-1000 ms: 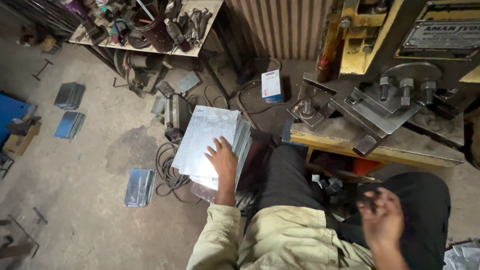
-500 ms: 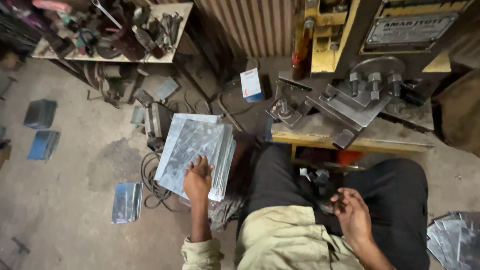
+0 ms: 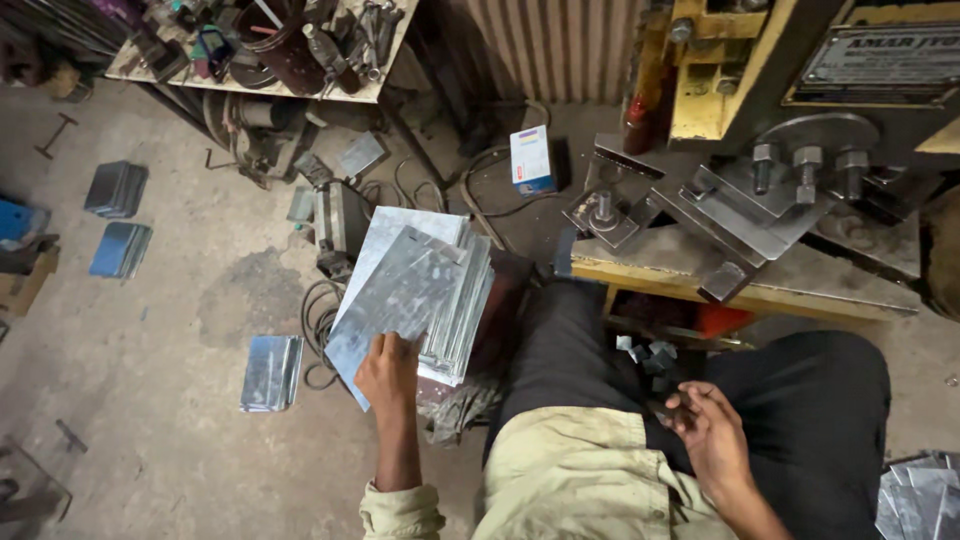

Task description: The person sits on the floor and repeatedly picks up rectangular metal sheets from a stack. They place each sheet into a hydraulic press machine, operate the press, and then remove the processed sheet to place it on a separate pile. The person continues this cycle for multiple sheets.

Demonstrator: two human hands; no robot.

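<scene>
Head view: left hand [image 3: 388, 368] grip clamped on top metal sheet [image 3: 400, 300]; right hand [image 3: 712, 430] loosely apart

The left hand [image 3: 388, 368] reaches forward on the left side, arm nearly straight, back of the hand up, fingers curled and pressed down flat. Its pale sleeve is bunched at the wrist, near the bottom edge. The right hand [image 3: 712, 428] lies nearer, on the right above the lap, palm turned partly up, fingers [image 3: 683, 398] loosely bent inward, forearm running off the lower edge.
</scene>
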